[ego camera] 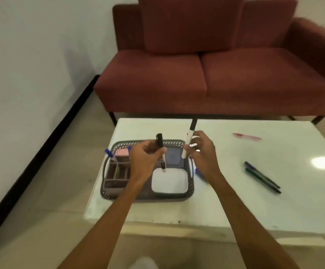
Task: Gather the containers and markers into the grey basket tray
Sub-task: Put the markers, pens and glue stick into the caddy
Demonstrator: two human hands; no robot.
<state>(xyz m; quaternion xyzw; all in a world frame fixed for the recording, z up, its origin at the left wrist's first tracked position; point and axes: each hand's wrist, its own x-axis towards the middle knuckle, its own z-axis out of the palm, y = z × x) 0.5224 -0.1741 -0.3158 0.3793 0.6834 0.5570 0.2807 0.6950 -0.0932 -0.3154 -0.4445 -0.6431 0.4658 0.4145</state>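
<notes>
The grey basket tray (179, 199) sits on the left part of the white table. Inside it are a divided brown organiser (117, 174), a pink box (121, 153), a bluish container (174, 157) and a white square container (170, 182). My left hand (145, 159) grips a white marker with a black cap (160, 144), upright over the white container. My right hand (202, 152) holds a second white marker with a black cap (189, 135), upright over the tray's right side. Two dark markers (262, 177) lie on the table to the right.
A pink marker (246, 136) lies far right on the white table (255, 206). A blue-capped marker (109, 153) pokes up at the tray's left edge; another blue item (199, 173) lies just right of the tray. A red sofa (206, 74) stands beyond the table.
</notes>
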